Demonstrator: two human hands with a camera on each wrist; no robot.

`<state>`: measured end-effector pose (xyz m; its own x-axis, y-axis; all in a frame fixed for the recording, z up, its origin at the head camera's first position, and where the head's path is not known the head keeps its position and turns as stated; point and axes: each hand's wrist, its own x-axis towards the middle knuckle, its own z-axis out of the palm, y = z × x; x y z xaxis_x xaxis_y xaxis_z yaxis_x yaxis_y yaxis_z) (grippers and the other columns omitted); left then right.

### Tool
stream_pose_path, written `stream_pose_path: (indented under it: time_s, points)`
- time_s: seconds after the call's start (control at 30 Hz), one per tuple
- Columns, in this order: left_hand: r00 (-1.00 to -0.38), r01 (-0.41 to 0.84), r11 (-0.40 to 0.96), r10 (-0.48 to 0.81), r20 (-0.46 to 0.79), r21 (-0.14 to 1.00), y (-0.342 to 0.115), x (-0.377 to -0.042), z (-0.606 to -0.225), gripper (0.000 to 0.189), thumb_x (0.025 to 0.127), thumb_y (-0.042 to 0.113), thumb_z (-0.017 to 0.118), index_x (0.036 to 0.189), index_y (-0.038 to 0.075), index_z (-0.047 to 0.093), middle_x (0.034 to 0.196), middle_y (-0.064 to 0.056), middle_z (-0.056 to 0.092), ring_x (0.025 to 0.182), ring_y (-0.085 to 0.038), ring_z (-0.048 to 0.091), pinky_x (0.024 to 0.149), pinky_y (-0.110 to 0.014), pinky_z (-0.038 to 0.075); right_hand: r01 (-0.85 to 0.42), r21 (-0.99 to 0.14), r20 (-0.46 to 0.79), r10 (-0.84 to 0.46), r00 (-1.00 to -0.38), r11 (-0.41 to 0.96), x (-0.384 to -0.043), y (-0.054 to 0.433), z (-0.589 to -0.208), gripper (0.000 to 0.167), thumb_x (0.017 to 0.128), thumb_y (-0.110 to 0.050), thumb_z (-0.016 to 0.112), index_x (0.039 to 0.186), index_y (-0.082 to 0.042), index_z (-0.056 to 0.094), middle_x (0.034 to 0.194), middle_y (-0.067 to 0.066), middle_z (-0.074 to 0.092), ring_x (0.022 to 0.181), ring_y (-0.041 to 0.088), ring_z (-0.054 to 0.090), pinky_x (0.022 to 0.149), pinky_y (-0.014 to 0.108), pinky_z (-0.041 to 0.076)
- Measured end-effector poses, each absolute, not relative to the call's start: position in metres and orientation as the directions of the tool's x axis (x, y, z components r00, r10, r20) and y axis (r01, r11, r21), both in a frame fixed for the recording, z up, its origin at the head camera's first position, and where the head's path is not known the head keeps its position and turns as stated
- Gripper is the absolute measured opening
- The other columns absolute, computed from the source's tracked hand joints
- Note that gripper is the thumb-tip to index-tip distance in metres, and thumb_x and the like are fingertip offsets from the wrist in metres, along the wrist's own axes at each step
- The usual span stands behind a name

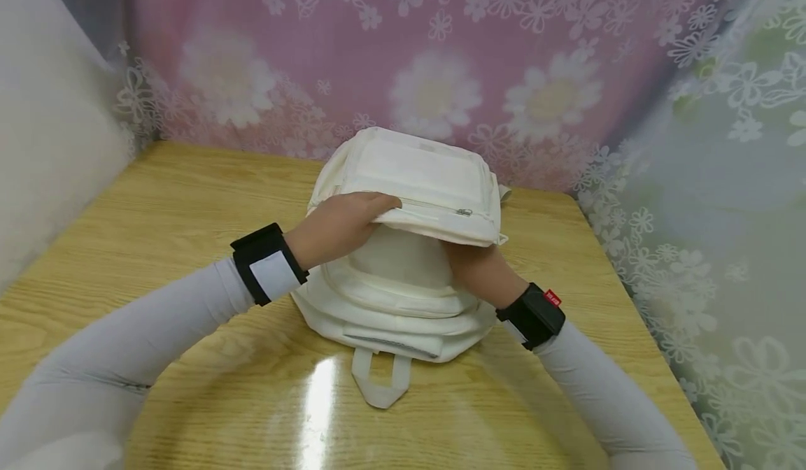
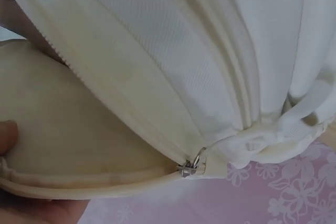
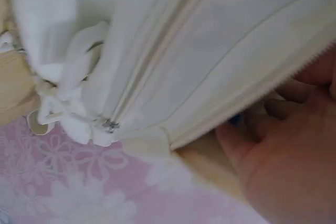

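Observation:
A white backpack (image 1: pixel 422 169) stands on the table with its front compartment unzipped. My left hand (image 1: pixel 340 225) pinches the edge of the opening, thumb inside and fingers beneath the rim. In the left wrist view the zipper slider (image 2: pixel 188 168) sits at the end of the gap. My right hand (image 1: pixel 483 273) reaches into the opening, its fingertips partly hidden by the fabric. Close to its fingers, in the right wrist view, a small blue bit (image 3: pixel 234 119) shows; I cannot tell what it is or whether the hand grips it.
The wooden table (image 1: pixel 208 190) extends around the backpack. A carry loop (image 1: pixel 380 389) lies toward me on the tabletop. Behind hangs a pink floral curtain (image 1: pixel 340 50), and a pale patterned curtain (image 1: pixel 737 246) borders the right side.

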<state>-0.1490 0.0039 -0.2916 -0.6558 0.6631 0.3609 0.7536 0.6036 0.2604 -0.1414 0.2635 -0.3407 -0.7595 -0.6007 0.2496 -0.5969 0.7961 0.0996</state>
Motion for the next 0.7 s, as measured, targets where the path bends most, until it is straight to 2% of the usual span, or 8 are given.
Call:
stream_pose_path:
  time_s: [0.1,0.2,0.27,0.37,0.47,0.57,0.63,0.7]
  points:
    - [-0.638,0.770,0.574,0.696,0.329,0.279,0.001,-0.147,-0.300,0.030,0.093,0.004,0.054,0.122,0.009,0.056,0.120,-0.008,0.063,0.113,-0.021,0.059,0.092,-0.034,0.050,-0.684,0.086,0.225,-0.683,-0.695,0.724,-0.121,0.281,-0.332,0.035,0.098,-0.007,0.045,0.132,-0.002,0.040,0.122,0.020,0.045,0.110,0.030,0.049,0.089,0.042,0.046]
    - [-0.598,0.801,0.536,0.726,0.340,0.265,-0.004,-0.144,-0.313,0.037,0.088,0.001,0.061,0.124,0.008,0.055,0.123,-0.008,0.060,0.116,-0.021,0.056,0.097,-0.034,0.047,-0.679,0.045,0.167,-0.676,-0.718,0.733,-0.106,0.293,-0.324,0.037,0.093,-0.005,0.054,0.129,-0.001,0.045,0.122,0.019,0.051,0.109,0.031,0.054,0.086,0.043,0.048]
    - [-0.586,0.810,0.541,0.727,0.359,0.227,-0.008,-0.142,-0.321,0.046,0.085,0.004,0.066,0.129,0.007,0.052,0.129,-0.009,0.057,0.120,-0.023,0.053,0.101,-0.035,0.043,-0.652,0.056,0.153,-0.651,-0.743,0.757,-0.099,0.298,-0.320,0.033,0.090,-0.009,0.060,0.122,-0.002,0.052,0.111,0.016,0.058,0.099,0.029,0.059,0.080,0.040,0.050]
    - [-0.632,0.768,0.615,0.684,0.365,0.179,-0.016,-0.137,-0.327,0.068,0.081,0.012,0.073,0.140,0.007,0.039,0.141,-0.015,0.044,0.129,-0.030,0.043,0.108,-0.043,0.035,-0.596,0.092,0.193,-0.602,-0.775,0.797,-0.090,0.303,-0.318,0.018,0.085,-0.017,0.068,0.099,-0.006,0.062,0.087,0.008,0.061,0.075,0.022,0.059,0.063,0.033,0.048]
    - [-0.723,0.681,0.708,0.611,0.322,0.186,-0.030,-0.135,-0.324,0.087,0.078,0.022,0.077,0.146,0.007,0.025,0.147,-0.021,0.031,0.134,-0.036,0.033,0.109,-0.050,0.029,-0.529,0.137,0.279,-0.546,-0.790,0.837,-0.085,0.306,-0.322,0.024,0.079,-0.026,0.074,0.080,-0.009,0.057,0.073,0.003,0.052,0.059,0.016,0.046,0.050,0.027,0.038]
    - [-0.795,0.606,0.730,0.565,0.220,0.316,-0.047,-0.138,-0.318,0.095,0.077,0.027,0.077,0.148,0.007,0.017,0.150,-0.024,0.020,0.137,-0.041,0.024,0.109,-0.056,0.026,-0.469,0.171,0.389,-0.496,-0.776,0.867,-0.086,0.308,-0.330,0.043,0.071,-0.032,0.080,0.079,-0.005,0.048,0.072,0.006,0.042,0.056,0.015,0.035,0.047,0.025,0.029]
    - [-0.818,0.557,0.710,0.560,0.134,0.431,-0.059,-0.142,-0.314,0.095,0.080,0.027,0.074,0.149,0.008,0.012,0.151,-0.025,0.015,0.139,-0.042,0.019,0.108,-0.059,0.024,-0.462,0.172,0.454,-0.487,-0.746,0.870,-0.088,0.307,-0.335,0.053,0.067,-0.032,0.084,0.086,-0.002,0.044,0.079,0.010,0.041,0.061,0.019,0.037,0.050,0.027,0.034]
    - [-0.825,0.506,0.685,0.561,0.063,0.524,-0.070,-0.146,-0.311,0.090,0.084,0.022,0.070,0.149,0.008,0.010,0.152,-0.025,0.012,0.139,-0.044,0.016,0.108,-0.062,0.023,-0.484,0.156,0.491,-0.493,-0.718,0.861,-0.091,0.306,-0.339,0.061,0.065,-0.030,0.086,0.098,0.001,0.045,0.092,0.016,0.045,0.072,0.025,0.045,0.059,0.032,0.043]
